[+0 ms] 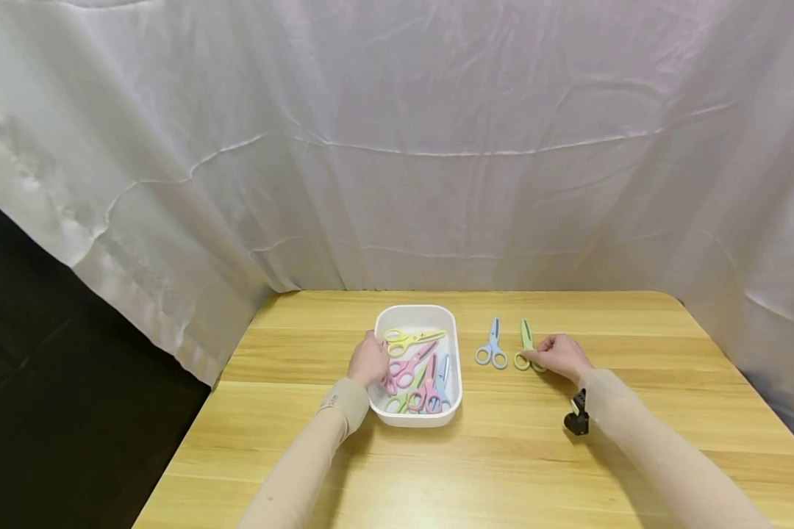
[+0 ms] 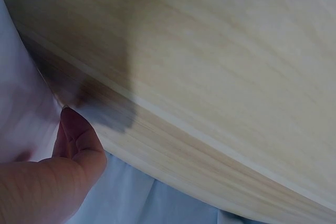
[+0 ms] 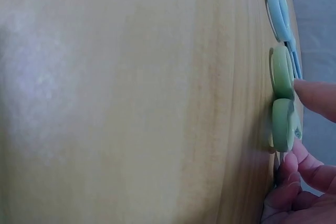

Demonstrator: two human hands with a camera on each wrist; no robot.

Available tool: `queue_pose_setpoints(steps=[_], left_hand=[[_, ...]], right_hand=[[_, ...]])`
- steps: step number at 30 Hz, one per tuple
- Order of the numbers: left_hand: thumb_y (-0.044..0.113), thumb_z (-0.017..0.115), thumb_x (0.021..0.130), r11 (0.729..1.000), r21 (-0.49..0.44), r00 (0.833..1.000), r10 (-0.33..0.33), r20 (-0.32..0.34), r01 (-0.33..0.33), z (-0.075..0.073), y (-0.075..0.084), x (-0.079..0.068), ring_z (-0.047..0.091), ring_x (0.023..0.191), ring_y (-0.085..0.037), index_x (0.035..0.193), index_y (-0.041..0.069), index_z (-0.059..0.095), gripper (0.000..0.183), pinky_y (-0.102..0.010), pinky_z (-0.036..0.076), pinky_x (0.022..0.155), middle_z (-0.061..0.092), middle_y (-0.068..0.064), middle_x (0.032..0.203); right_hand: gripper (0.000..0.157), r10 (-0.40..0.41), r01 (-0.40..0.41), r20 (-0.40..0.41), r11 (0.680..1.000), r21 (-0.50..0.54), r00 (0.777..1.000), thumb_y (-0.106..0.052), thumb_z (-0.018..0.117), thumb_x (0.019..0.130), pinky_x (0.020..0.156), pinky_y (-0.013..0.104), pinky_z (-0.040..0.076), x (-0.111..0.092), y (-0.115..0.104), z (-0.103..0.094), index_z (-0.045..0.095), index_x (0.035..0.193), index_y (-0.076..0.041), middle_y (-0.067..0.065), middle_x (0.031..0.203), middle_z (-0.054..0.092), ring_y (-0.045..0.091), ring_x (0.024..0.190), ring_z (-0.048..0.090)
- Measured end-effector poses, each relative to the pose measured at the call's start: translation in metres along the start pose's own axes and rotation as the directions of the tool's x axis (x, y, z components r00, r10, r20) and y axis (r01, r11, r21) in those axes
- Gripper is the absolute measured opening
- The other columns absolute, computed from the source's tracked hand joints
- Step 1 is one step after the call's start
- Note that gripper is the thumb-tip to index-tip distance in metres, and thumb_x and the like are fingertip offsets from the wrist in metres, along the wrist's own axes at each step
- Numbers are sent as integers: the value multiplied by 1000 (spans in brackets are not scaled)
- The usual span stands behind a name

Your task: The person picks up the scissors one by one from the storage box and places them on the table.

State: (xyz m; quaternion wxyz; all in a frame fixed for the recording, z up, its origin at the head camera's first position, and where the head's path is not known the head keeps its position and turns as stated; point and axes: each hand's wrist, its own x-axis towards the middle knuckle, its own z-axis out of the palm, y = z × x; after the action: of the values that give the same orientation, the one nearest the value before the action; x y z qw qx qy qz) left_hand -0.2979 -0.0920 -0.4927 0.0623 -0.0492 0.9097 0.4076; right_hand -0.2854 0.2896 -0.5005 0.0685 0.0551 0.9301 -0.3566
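In the head view my left hand (image 1: 369, 360) grips the left rim of a white plastic box (image 1: 418, 420). The left wrist view shows the thumb and curled fingers (image 2: 83, 137) close against its wall; part of the grip is hidden. Inside lie several scissors, among them yellow scissors (image 1: 400, 343) and pink scissors (image 1: 430, 389). On the table to the right, my right hand (image 1: 561, 357) pinches light green scissors (image 1: 526, 338) by the handles, blades pointing away. Blue scissors (image 1: 494, 342) lie just left of them, blades also pointing away.
A wooden table (image 1: 463, 477) bears everything. Pale grey curtain cloth (image 1: 403, 184) hangs behind its far edge and down both sides. A dark area (image 1: 53, 353) lies beyond the left side. A black device (image 1: 577, 415) is strapped at the right wrist.
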Motion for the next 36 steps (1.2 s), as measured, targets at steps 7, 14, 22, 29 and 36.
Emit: queue_pose_setpoints(steps=[7, 14, 22, 29, 36], left_hand=[[13, 40, 104, 1000, -12, 1000, -14, 8, 14, 2, -1, -1, 48, 45, -14, 158, -3, 22, 59, -28, 50, 42, 55, -31, 138], [12, 40, 103, 1000, -13, 1000, -6, -4, 6, 3, 0, -4, 50, 50, -17, 157, -5, 23, 59, -30, 51, 45, 54, -32, 139], [12, 40, 103, 1000, -18, 1000, -12, 2, 12, 0, -1, -2, 49, 46, -15, 157, -4, 24, 59, -26, 48, 40, 62, -30, 123], [13, 40, 104, 999, -21, 999, -29, 14, 29, -2, 0, 2, 48, 42, -13, 158, -1, 23, 58, -24, 46, 37, 65, -20, 93], [15, 40, 105, 999, -43, 999, -25, 20, 26, -2, 1, 2, 49, 46, -14, 158, -2, 21, 59, -26, 48, 39, 59, -31, 131]], right_hand=[[37, 6, -6, 21, 1000, 7, 1000, -41, 75, 88, 67, 27, 41, 1, 6, 1, 62, 90, -6, 4, 85, 60, 18, 77, 51], [36, 3, -3, 22, 1000, 0, 1000, -40, 75, 88, 66, 27, 40, 1, 9, 1, 63, 88, -6, 3, 82, 60, 18, 76, 51], [38, 9, -9, 22, 1000, -1, 1000, -42, 74, 88, 67, 26, 41, 0, 3, 0, 64, 90, -5, 4, 86, 62, 18, 78, 52], [43, 10, -11, 23, 999, 41, 1000, -44, 72, 89, 71, 28, 41, 6, 2, -1, 61, 99, -4, 9, 96, 62, 22, 87, 53], [59, -94, 96, -72, 995, 32, 993, -43, 68, 93, 82, 41, 51, 4, -7, 3, 53, 126, 5, 28, 119, 60, 34, 101, 59]])
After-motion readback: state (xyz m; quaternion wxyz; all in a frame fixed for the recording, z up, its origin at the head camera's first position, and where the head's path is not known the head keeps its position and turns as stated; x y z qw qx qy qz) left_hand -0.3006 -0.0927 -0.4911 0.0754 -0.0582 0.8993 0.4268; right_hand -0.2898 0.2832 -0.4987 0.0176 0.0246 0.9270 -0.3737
